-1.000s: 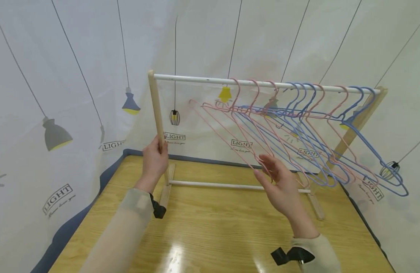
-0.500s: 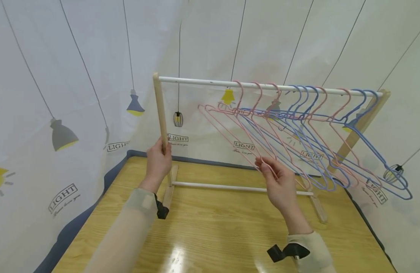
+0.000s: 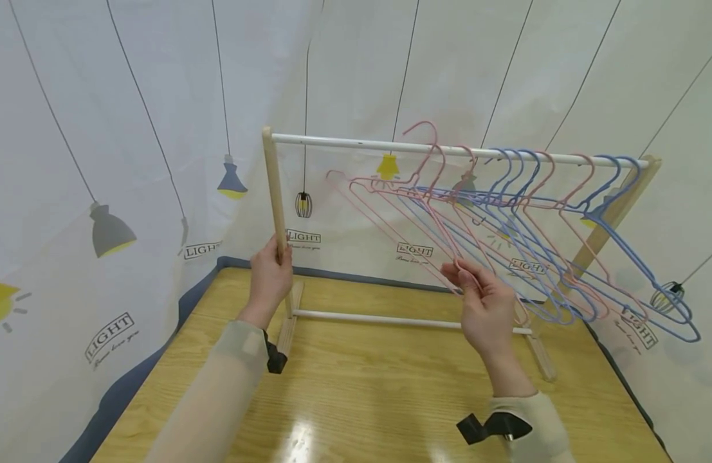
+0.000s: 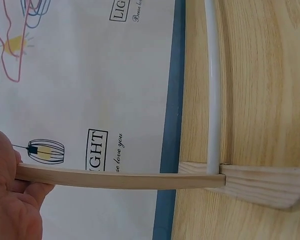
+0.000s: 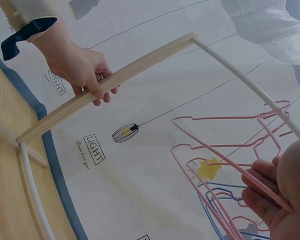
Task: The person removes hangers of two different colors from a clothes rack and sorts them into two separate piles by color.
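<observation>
My left hand [image 3: 269, 276] grips the left wooden post [image 3: 273, 186] of a small clothes rack; the left wrist view shows its fingers round the post [image 4: 109, 179]. My right hand [image 3: 487, 315] pinches the lower right end of the leftmost pink hanger [image 3: 436, 136]. That hanger is tilted, and its hook stands above the white top rail [image 3: 344, 143], apart from it. In the right wrist view the pink hanger [image 5: 225, 157] runs into the right hand's fingers [image 5: 260, 200]. More pink and blue hangers [image 3: 532, 173] hang by their hooks to the right.
The rack stands on a wood-grain table [image 3: 356, 392], with a white lower bar [image 3: 379, 318] joining its feet. Behind it hangs a pale sheet [image 3: 356, 64] printed with lamps. The hangers overlap closely toward the right post [image 3: 616, 209].
My right hand has taken hold of the leftmost pink hanger and moved slightly right with it. The hanger's hook has risen off the rail. My left hand keeps its grip on the post.
</observation>
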The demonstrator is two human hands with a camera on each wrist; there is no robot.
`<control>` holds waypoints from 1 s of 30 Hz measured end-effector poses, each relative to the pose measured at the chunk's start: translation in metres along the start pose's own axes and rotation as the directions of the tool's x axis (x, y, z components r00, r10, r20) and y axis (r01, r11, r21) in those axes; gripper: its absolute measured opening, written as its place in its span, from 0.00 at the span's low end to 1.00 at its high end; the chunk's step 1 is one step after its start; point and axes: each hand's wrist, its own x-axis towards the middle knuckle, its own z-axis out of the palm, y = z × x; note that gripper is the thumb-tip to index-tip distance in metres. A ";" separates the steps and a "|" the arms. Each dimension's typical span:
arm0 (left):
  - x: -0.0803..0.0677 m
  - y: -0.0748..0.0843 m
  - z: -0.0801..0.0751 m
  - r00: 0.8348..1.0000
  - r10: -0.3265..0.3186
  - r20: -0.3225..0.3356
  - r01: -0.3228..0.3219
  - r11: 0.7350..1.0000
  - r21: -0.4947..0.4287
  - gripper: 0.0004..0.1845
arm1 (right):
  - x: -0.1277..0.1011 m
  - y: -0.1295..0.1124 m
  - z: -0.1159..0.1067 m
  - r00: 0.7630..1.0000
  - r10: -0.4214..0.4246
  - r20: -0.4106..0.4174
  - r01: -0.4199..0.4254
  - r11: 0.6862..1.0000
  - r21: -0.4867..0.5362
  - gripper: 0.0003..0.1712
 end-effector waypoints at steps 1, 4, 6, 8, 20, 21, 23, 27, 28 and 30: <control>-0.001 0.000 0.000 1.000 -0.004 0.002 0.004 1.000 0.003 0.12 | 0.001 -0.002 -0.001 1.000 -0.012 -0.002 0.012 1.000 -0.007 0.13; -0.002 0.001 0.001 1.000 -0.015 0.008 0.015 1.000 0.010 0.13 | 0.001 -0.006 -0.004 0.999 -0.039 -0.007 0.039 0.999 -0.025 0.13; -0.003 0.001 0.001 1.000 -0.021 0.009 0.021 1.000 0.007 0.13 | 0.002 -0.009 -0.007 0.998 -0.063 -0.013 0.063 0.998 -0.023 0.13; -0.003 0.000 0.002 1.000 -0.025 0.009 0.025 1.000 0.002 0.13 | 0.002 -0.012 -0.009 0.996 -0.086 -0.007 0.086 0.996 -0.023 0.13; -0.003 0.003 0.001 0.999 -0.036 0.006 0.036 0.999 0.008 0.13 | -0.007 -0.036 -0.036 0.991 -0.100 0.085 0.104 0.994 -0.042 0.16; -0.003 0.003 0.001 0.999 -0.035 0.006 0.035 0.999 0.010 0.13 | -0.009 -0.038 -0.039 0.993 -0.085 0.086 0.088 0.996 -0.035 0.16; -0.002 0.003 0.001 0.999 -0.035 0.004 0.035 0.999 0.008 0.13 | -0.013 -0.041 -0.044 0.995 -0.055 0.089 0.057 0.998 -0.018 0.15; 0.000 0.004 0.001 0.999 -0.042 0.006 0.042 0.999 0.008 0.13 | -0.021 -0.049 -0.057 0.994 0.019 0.110 -0.019 1.000 -0.003 0.15; 0.000 0.004 0.000 0.999 -0.046 0.006 0.046 0.999 0.004 0.13 | -0.023 -0.050 -0.060 0.992 0.032 0.122 -0.030 0.999 -0.013 0.15; 0.001 0.004 0.000 0.999 -0.054 0.007 0.054 0.999 0.000 0.12 | -0.026 -0.052 -0.067 0.987 0.057 0.147 -0.057 0.998 -0.005 0.15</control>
